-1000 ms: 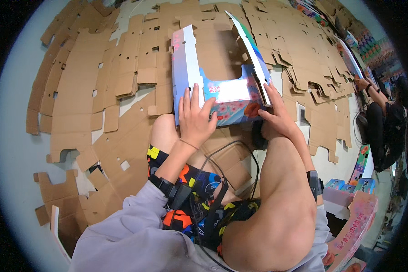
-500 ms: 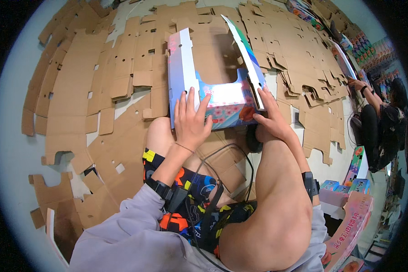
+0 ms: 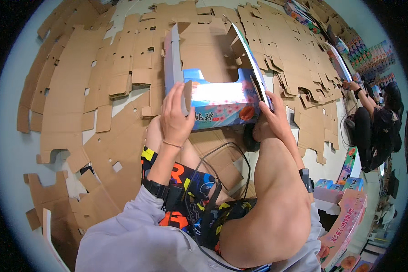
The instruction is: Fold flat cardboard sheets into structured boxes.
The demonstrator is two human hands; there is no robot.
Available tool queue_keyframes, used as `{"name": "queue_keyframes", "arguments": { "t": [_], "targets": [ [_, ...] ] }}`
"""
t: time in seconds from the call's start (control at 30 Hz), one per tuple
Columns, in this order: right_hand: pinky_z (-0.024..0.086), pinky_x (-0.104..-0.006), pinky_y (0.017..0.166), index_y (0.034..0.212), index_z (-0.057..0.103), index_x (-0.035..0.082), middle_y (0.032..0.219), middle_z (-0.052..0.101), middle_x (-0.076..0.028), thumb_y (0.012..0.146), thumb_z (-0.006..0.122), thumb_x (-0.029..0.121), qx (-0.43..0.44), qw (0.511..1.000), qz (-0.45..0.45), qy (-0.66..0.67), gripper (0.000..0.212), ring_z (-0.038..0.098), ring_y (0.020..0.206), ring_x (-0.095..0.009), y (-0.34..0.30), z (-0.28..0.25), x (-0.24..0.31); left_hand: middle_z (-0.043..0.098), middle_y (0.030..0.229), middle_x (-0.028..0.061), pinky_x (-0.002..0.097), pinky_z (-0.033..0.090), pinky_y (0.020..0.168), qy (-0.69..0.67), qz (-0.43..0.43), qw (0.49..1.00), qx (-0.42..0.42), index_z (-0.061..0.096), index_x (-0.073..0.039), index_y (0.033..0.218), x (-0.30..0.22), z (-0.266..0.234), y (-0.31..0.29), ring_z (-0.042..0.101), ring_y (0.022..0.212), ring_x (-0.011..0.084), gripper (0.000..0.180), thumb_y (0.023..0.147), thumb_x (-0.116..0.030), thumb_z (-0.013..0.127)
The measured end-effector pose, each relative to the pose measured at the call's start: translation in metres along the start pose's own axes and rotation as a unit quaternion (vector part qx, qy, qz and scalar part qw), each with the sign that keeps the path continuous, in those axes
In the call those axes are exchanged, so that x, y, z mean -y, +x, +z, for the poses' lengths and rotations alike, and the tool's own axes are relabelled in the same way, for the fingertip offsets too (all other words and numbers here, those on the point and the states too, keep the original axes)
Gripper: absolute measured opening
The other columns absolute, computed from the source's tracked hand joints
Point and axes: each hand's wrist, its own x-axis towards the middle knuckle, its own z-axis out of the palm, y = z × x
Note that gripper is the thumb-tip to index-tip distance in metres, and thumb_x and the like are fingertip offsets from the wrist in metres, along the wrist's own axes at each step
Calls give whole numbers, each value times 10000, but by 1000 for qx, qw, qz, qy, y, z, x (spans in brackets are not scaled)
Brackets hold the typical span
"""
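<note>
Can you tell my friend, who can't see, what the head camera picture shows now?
Someone's left hand and right hand touch opposite sides of an open, colourful cardboard box. Flattened brown cardboard lies around, and another person is at the right.

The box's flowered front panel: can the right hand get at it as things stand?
Probably yes: the right hand is at the right wall, close to the front panel, with nothing visible between.
</note>
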Motion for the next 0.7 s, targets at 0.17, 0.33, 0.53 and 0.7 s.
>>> {"name": "queue_keyframes", "arguments": {
  "t": [0.17, 0.33, 0.53, 0.7],
  "targets": [
    [370, -360, 989, 1320, 413, -26, 1236, 516, -251, 849, 608, 485, -8, 990, 91, 107, 721, 499, 1160, -291, 2, 7, -5, 493, 1314, 181, 382, 372, 1035, -11, -36, 999, -39, 451, -45, 1319, 1, -8, -1, 465, 1231, 338, 600, 755, -61, 653],
    [389, -352, 970, 1313, 414, -28, 1229, 526, -232, 845, 638, 437, -19, 981, 119, 150, 696, 517, 1130, -283, 0, 7, -3, 448, 1357, 216, 387, 381, 1026, -17, -89, 995, -47, 377, -69, 1387, 10, -6, -7, 434, 1262, 355, 682, 761, -68, 648],
    [406, -348, 948, 1279, 442, -14, 1166, 563, -214, 782, 707, 393, -50, 991, 102, 68, 694, 537, 1093, -275, 0, 6, 1, 424, 1365, 236, 408, 441, 947, 6, -129, 991, 39, 372, -192, 1404, 10, -18, -7, 466, 1201, 405, 717, 743, -9, 580],
    [382, -373, 976, 1248, 488, 20, 1202, 521, -205, 697, 766, 290, -157, 985, 46, 59, 674, 502, 1129, -303, 9, -1, 10, 452, 1353, 220, 403, 440, 964, -117, -114, 984, -64, 361, -114, 1410, 9, -21, -8, 458, 1222, 383, 667, 788, -14, 582]
  ]
}}
